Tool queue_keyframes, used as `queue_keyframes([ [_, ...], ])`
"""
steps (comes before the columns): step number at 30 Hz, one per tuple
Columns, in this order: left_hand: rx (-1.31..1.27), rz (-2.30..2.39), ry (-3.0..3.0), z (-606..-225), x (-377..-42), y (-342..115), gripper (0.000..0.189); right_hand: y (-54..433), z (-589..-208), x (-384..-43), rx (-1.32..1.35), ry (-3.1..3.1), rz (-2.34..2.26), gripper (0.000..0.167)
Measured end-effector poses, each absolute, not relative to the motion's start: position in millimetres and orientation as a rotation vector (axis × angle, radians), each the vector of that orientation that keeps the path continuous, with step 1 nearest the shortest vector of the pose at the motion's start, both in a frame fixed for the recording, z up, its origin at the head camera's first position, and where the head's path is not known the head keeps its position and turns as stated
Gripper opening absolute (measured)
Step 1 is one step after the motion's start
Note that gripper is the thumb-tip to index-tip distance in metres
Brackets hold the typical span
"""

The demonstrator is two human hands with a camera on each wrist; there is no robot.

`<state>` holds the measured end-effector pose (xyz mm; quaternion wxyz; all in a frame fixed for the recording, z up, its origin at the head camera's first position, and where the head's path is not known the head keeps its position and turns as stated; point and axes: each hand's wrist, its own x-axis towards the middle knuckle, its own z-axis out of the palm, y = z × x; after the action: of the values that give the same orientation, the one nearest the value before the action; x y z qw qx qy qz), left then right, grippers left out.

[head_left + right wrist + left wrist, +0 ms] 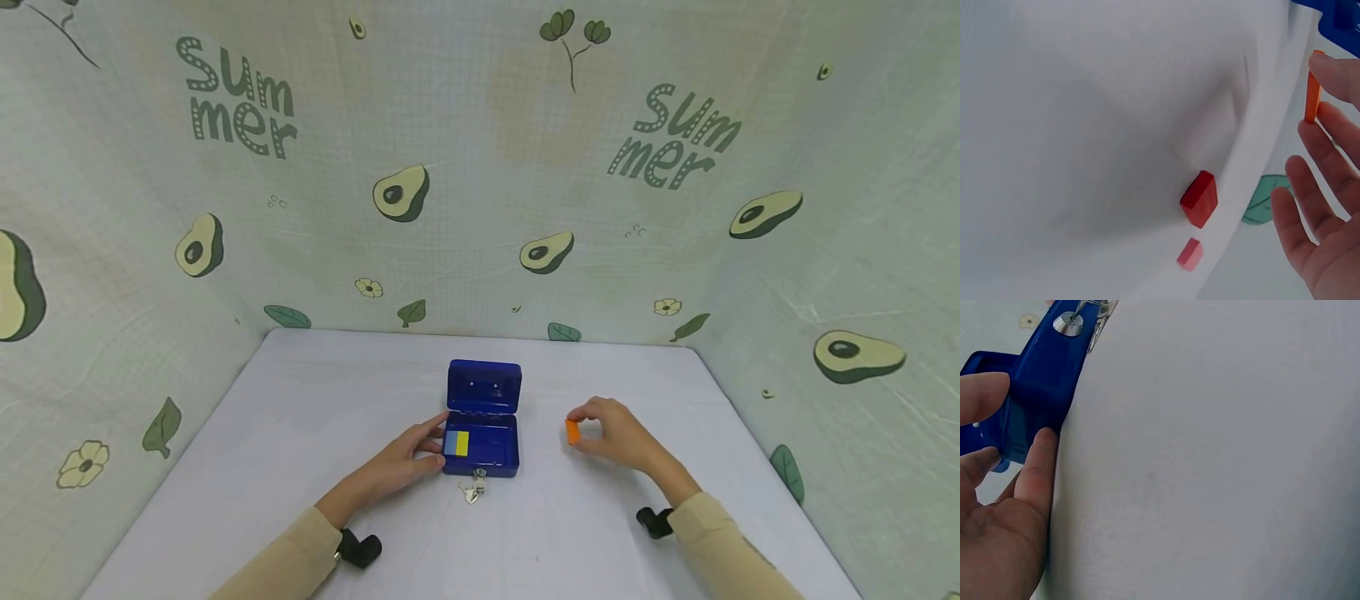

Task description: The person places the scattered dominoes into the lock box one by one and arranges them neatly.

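A blue metal cash box (480,471) stands with its lid (483,386) raised. Inside at the left, a light blue block (450,442) and a yellow block (462,444) lie side by side. My left hand (401,461) touches the box's left side, thumb near the front corner and fingers farther back. Keys (471,495) hang from the lock at the box's front. To the right of the box, my right hand (618,433) pinches a flat orange block (1312,97) between thumb and fingertips, above the table.
In the right wrist view, a red block (1200,199) and a smaller pink block (1190,254) lie on the white table (337,375). The hand hides them in the head view. Patterned cloth (480,125) hangs behind and at both sides.
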<state>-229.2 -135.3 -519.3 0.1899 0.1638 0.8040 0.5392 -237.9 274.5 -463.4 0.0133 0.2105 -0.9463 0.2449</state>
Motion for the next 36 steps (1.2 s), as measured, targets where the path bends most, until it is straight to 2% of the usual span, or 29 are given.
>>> queue_keyframes([
  [22, 0.441, 1.500, 2.269, -521, -229, -135, 0.076, 222, -455, -239, 0.602, -2.944, 0.859, 0.035],
  [36, 0.427, 1.494, 2.270, -522, -231, -134, 0.076, 193, -450, -239, 0.689, -2.930, 0.930, 0.035],
])
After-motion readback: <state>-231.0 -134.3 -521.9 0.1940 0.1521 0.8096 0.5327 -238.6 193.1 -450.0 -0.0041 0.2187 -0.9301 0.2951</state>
